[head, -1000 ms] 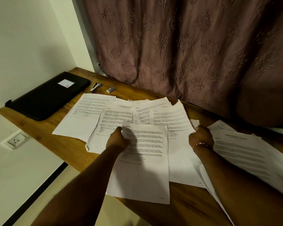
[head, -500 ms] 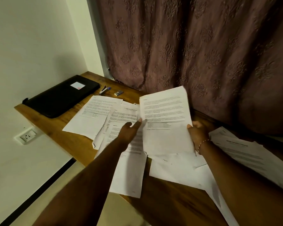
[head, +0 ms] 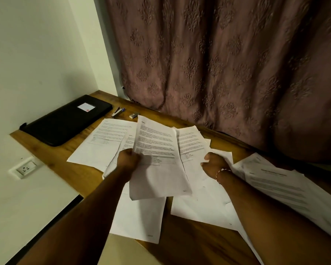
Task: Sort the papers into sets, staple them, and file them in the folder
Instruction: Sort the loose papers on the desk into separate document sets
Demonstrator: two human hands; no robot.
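One sheet [head: 157, 150] is gripped at its left edge by left hand [head: 129, 159], fingers curled tight, raised over papers [head: 139, 217] on table [head: 52, 159]. Fingers of right hand [head: 214, 166] are curled; hold can't be told.

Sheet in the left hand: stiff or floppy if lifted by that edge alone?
Likely floppy: the sheet, gripped at one side by the left hand, bows near the grip. Probably very light; one hand seems to carry it. Pushed over the loose papers on the desk, it would likely slide and drag others.
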